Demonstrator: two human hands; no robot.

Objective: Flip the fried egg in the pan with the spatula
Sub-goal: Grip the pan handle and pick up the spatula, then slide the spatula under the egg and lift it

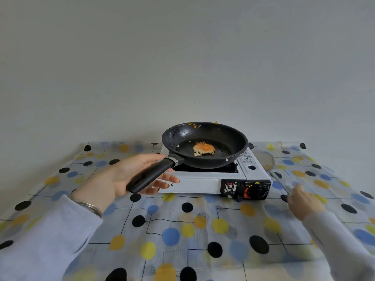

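Two hands are in play, and neither has a firm hold yet. Your left hand lies open-palmed beside the pan handle, fingers spread and not wrapped round it; the handle crosses in front of the palm, so the grip there is apart. Your right hand is to the right of the stove, fingers curled down at the near end of the spatula; whether that grip has closed on the spatula's handle you cannot tell, since the fingers hide it and the picture is blurred there.

The pan sits on the stove's burner, tilted a little toward you. The fried egg lies near the middle of the pan floor, browned side up. The spatula's blade rests on the tabletop just right of the stove's far corner, well apart from the egg.

My judgement: the flip has not begun. If you slide the blade in with the handle unheld, the pan may skate or tip off the burner. The egg looks small and ragged-edged, so a steep or hurried blade could tear it or push it up the wall. Your sleeve would pass close to the burner.
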